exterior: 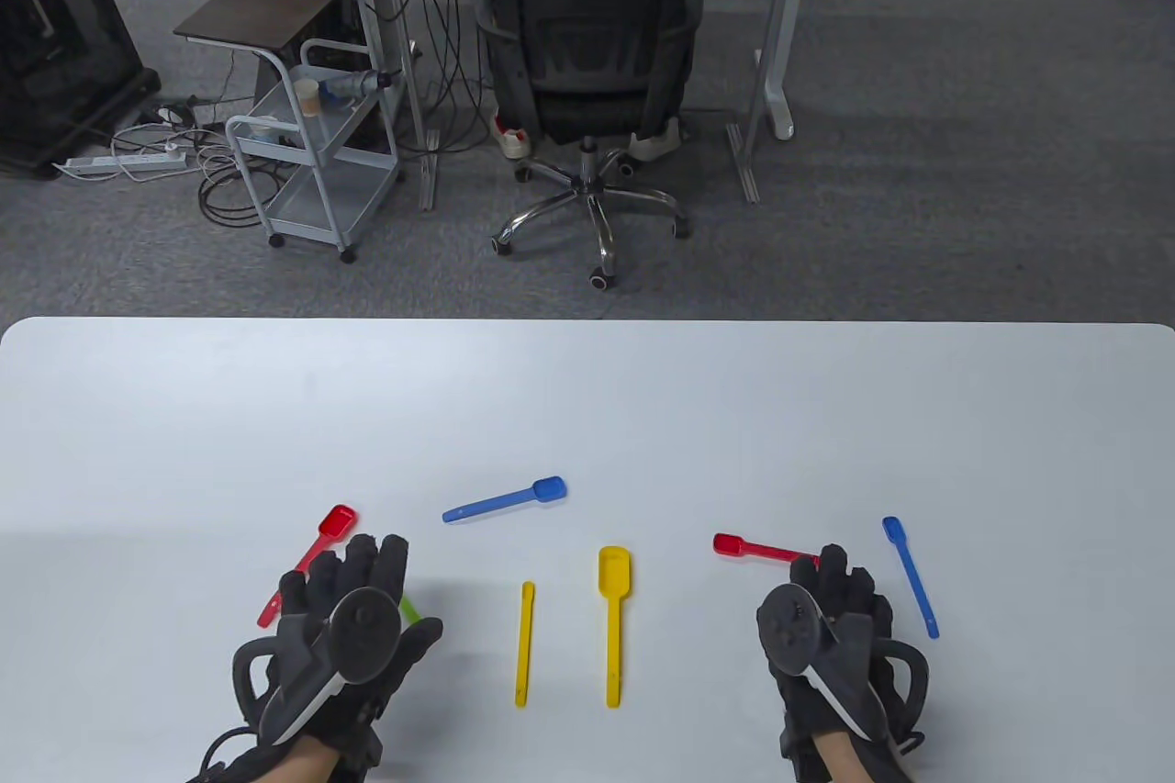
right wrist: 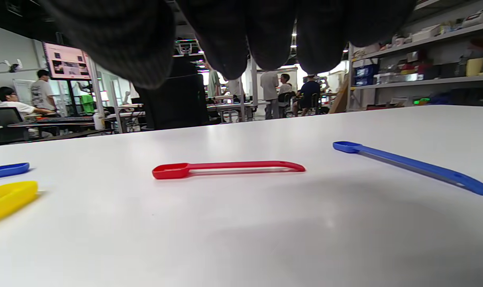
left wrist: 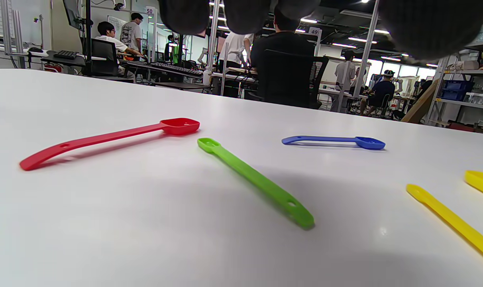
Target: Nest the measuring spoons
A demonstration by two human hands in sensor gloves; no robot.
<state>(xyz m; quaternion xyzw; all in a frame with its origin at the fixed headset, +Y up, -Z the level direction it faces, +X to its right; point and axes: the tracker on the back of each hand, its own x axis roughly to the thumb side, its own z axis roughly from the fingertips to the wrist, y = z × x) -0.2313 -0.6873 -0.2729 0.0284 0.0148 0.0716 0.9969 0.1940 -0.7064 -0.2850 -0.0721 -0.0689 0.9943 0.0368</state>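
Note:
Several measuring spoons lie apart on the white table [exterior: 587, 397]. My left hand [exterior: 353, 586] hovers open, palm down, over a green spoon [left wrist: 257, 181] and beside a red spoon [exterior: 317, 549], which also shows in the left wrist view [left wrist: 106, 139]. A blue spoon [exterior: 505, 498] lies beyond it. Two yellow spoons, a thin one [exterior: 524, 643] and a wide one [exterior: 613, 613], lie in the middle. My right hand [exterior: 840, 590] hovers open above the handle end of a second red spoon [exterior: 757, 549], also in the right wrist view [right wrist: 225, 168]. A thin blue spoon [exterior: 911, 576] lies to its right. Neither hand holds anything.
Beyond the table's far edge stand an office chair [exterior: 587, 49], a metal cart [exterior: 312, 150] and desk legs on grey carpet.

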